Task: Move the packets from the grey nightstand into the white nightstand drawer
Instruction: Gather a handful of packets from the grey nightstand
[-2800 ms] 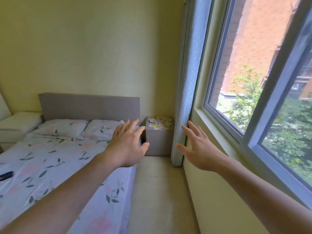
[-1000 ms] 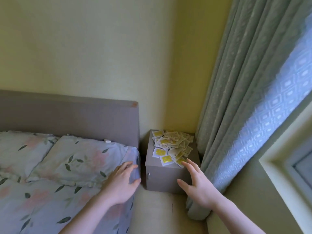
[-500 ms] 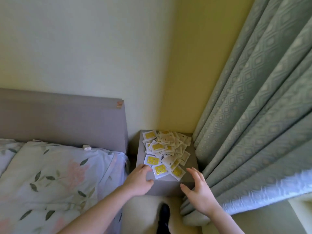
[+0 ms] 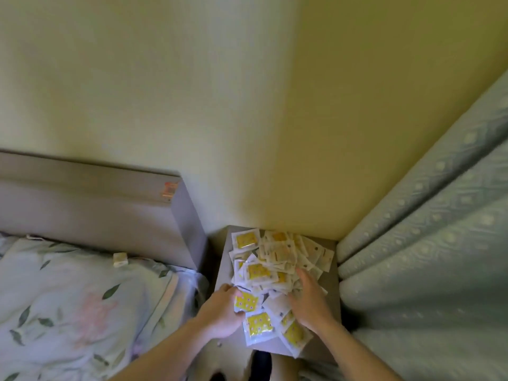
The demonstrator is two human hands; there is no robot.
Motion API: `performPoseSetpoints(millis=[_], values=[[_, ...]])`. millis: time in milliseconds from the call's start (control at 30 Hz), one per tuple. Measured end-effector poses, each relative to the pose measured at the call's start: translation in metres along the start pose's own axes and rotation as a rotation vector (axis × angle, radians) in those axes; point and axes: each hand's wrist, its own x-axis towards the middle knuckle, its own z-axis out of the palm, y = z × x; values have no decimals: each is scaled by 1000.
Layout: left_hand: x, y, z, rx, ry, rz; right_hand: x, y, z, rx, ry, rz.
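Packets (image 4: 277, 266), small white squarish sachets with yellow printed faces, lie heaped and overlapping at mixed angles on the grey nightstand (image 4: 222, 259) in the corner between headboard (image 4: 110, 213) and curtain (image 4: 428, 257); no shared long axis shows. The left hand (image 4: 222, 312) has its grip curled at the pile's near-left edge, thumb on a yellow packet. The right hand (image 4: 309, 301) lies on the heap, fingers spread.

Grey nightstand (image 4: 223, 266), lower centre of frame: top covered by a loose heap of yellow-and-white packets (image 4: 270, 273), overlapping, some overhanging the near edge.
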Motion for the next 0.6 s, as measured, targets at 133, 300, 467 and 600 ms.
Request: performPoseSetpoints(millis=[133,300,467,600], values=[[54,-17,15,-20,-30,-28,90,5,17,-189,-49,-21],[121,-48,42,-61,-44,-70,175,21,49,-405,-71,-89],[174,-64,70,-120,11,-82,235,49,81,-583,-153,-114],[198,-60,87,-84,58,-19,245,67,86,-597,-84,-150]])
